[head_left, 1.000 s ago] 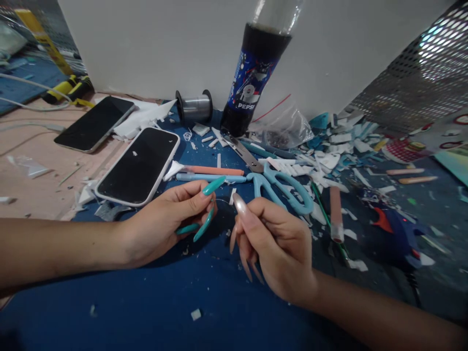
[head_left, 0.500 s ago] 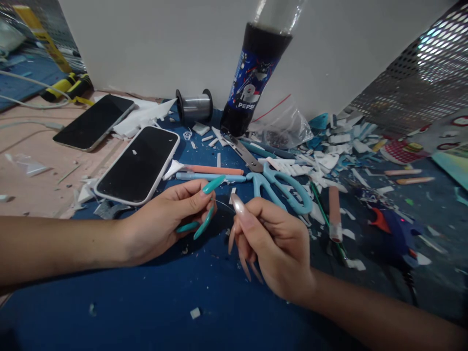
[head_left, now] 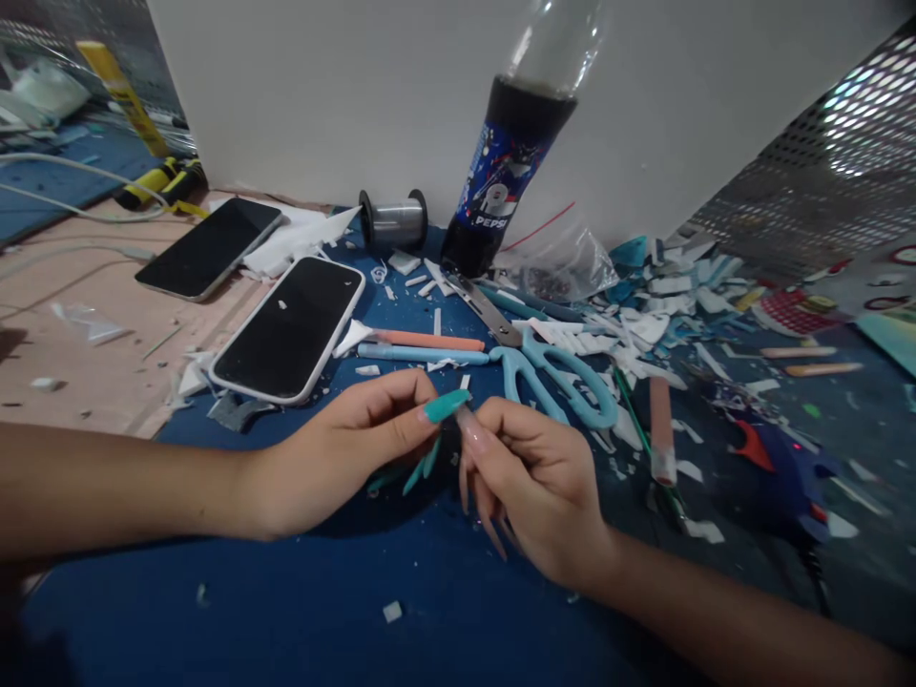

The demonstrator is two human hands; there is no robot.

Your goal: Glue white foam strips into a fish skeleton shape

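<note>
My left hand (head_left: 372,444), with long teal nails, is closed in a pinch, its thumb and forefinger tips together. Opposite it, my right hand (head_left: 533,472), with long pale nails, pinches too, and the nail tips of both hands meet or overlap. A thin clear thread showed between them half a second ago; now the fingertips cover it. Just beyond the hands lie light-blue scissors (head_left: 576,382), a blue pen (head_left: 422,354) and an orange pen (head_left: 429,341). A spool of clear thread (head_left: 393,222) stands farther back.
A Pepsi bottle (head_left: 501,172) stands against the white panel (head_left: 322,105). Two phones lie at left, a white-cased one (head_left: 290,329) and a dark one (head_left: 211,246). White and teal scraps (head_left: 673,286) are heaped at right, near a blue glue gun (head_left: 780,468) with a lit red light.
My hands have come together, closing the gap where the thin thread showed. The whole view has shifted slightly, so the surroundings sit a little lower and farther right.
</note>
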